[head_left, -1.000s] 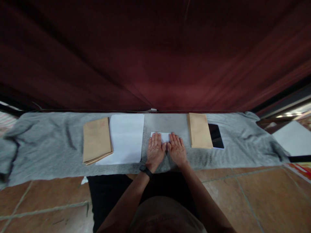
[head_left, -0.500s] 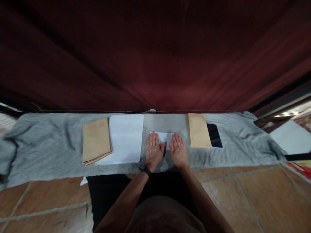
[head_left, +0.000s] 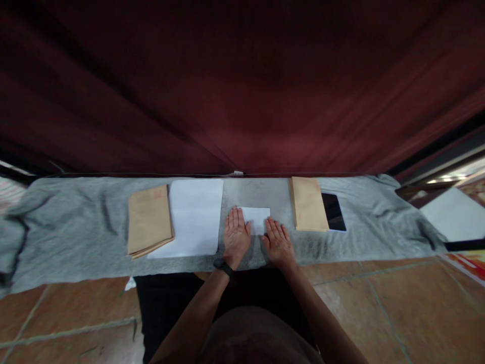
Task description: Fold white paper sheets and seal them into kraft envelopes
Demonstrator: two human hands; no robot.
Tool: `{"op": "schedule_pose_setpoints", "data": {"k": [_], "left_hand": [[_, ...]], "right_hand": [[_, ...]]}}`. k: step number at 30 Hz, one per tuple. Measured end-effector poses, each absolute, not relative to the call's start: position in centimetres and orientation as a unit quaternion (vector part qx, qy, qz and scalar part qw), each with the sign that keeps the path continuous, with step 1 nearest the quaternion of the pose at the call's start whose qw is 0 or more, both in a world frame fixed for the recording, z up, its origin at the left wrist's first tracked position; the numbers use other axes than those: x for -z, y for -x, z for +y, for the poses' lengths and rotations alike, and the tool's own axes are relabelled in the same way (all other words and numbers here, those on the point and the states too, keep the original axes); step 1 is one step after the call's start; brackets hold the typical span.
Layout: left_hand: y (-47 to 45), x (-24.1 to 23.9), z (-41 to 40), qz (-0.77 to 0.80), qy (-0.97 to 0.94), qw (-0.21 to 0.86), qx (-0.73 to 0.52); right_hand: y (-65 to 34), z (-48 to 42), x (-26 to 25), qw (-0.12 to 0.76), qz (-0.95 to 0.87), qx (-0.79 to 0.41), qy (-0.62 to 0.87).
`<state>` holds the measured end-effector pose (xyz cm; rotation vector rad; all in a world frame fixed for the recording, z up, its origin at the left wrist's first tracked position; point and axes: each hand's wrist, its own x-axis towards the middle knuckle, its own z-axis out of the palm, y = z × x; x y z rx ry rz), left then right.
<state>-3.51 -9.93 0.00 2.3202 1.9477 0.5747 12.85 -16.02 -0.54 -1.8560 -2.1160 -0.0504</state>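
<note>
Small white paper (head_left: 259,216): plain face, straight edges, lying mid-length on grey cloth (head_left: 379,217). Left hand (head_left: 237,242) flat over paper's left side, grasping nothing; right hand (head_left: 280,247) at near right corner, fingers spread, likewise loose. Toward cloth's left end, white sheet (head_left: 196,217) beneath left brown stack (head_left: 149,220); toward right end, right brown stack (head_left: 310,205) overlapping dark-screened device (head_left: 334,212). Stacks' faint reddish marks unreadable.

The small sheet (head_left: 257,218) is smooth paper, the packets (head_left: 149,218) matt paper, the cover (head_left: 373,222) rumpled cloth.
</note>
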Motion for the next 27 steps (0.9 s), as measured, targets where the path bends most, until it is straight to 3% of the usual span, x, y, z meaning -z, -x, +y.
{"op": "schedule_pose_setpoints", "data": {"k": [4, 11, 27], "left_hand": [[3.7, -0.8, -10.3, 0.633, -0.752, 0.026, -0.186], [0.7, -1.8, -11.9, 0.452, -0.877, 0.093, -0.133], [3.2, -0.5, -9.0, 0.578, -0.803, 0.046, -0.138]], "right_hand": [[-12.9, -16.2, 0.5, 0.169, -0.741, 0.016, 0.65], [-12.9, -16.3, 0.2, 0.146, -0.755, 0.023, 0.639], [-12.7, -16.2, -0.2, 0.161, -0.741, 0.005, 0.652]]}}
